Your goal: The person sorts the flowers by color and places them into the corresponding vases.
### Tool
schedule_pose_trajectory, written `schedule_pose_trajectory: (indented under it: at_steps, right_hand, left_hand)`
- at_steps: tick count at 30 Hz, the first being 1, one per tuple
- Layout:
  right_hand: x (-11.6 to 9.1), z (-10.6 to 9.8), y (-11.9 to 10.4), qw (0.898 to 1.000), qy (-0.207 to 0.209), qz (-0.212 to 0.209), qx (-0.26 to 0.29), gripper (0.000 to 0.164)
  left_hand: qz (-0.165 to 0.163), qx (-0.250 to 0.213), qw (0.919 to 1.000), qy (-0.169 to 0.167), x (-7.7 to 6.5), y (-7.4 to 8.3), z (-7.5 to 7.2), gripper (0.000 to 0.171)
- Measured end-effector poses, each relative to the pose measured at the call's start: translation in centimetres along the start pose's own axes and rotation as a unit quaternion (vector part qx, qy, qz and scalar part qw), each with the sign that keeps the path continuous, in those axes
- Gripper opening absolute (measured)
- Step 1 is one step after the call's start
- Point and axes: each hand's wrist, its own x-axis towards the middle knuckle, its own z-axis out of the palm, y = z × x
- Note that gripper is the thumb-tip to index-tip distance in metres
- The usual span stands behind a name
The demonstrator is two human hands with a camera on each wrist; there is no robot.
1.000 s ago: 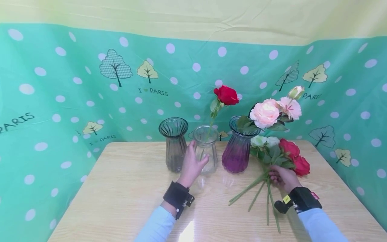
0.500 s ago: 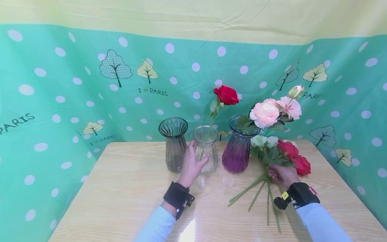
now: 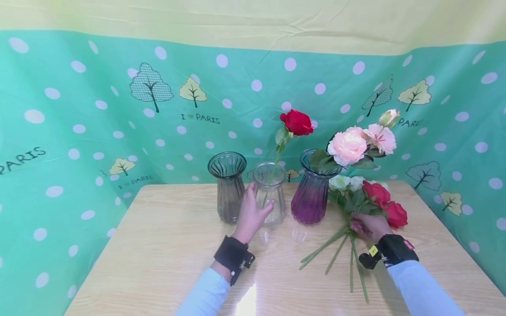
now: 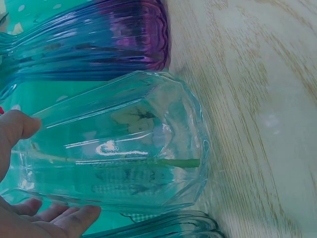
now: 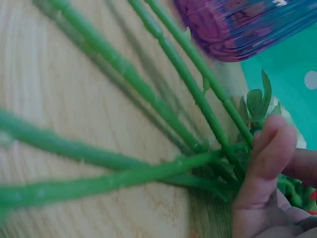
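In the head view my left hand [image 3: 253,213] holds the clear glass vase [image 4: 124,144], thumb on one side and fingers along the other. One red rose [image 3: 296,122] stands in this vase, and its green stem end [image 4: 181,162] shows near the bottom. My right hand [image 3: 369,226] is at a bunch of artificial flowers lying on the table, its fingers curled at the green stems [image 5: 193,94] just below the leaves. Red roses [image 3: 395,214] and white flowers [image 3: 340,182] make up this bunch. The stems cross and fan out toward the front.
A purple-bottomed glass vase [image 3: 310,202] with pink flowers [image 3: 348,147] stands between my hands, behind the loose stems. Left of the clear vase is a grey glass vase [image 3: 229,197]. A green dotted cloth [image 3: 189,145] hangs behind the wooden table [image 3: 158,254].
The right hand has shifted slightly among the stems, and the red roses beside it have moved a little. The left hand stays in place on the clear vase.
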Motion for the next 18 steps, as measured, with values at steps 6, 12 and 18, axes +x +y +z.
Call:
schedule_pose_trajectory:
  at_steps: [6,12,18]
  right_hand:
    - [-0.3,-0.8,0.1,0.993,-0.089,-0.008,0.071,0.03]
    - [-1.8,-1.2,-0.2,0.984,-0.13,-0.041,0.114,0.03]
    - [-3.7,-0.7,-0.6,0.966,-0.119,-0.132,0.186,0.024]
  left_hand:
    - [-0.002,-0.005,1.0,-0.005,0.0,0.1,0.0,0.08]
    - [-0.004,0.0,1.0,-0.007,0.0,0.1,0.0,0.081]
    - [0.002,0.001,1.0,-0.004,-0.1,0.1,-0.1,0.08]
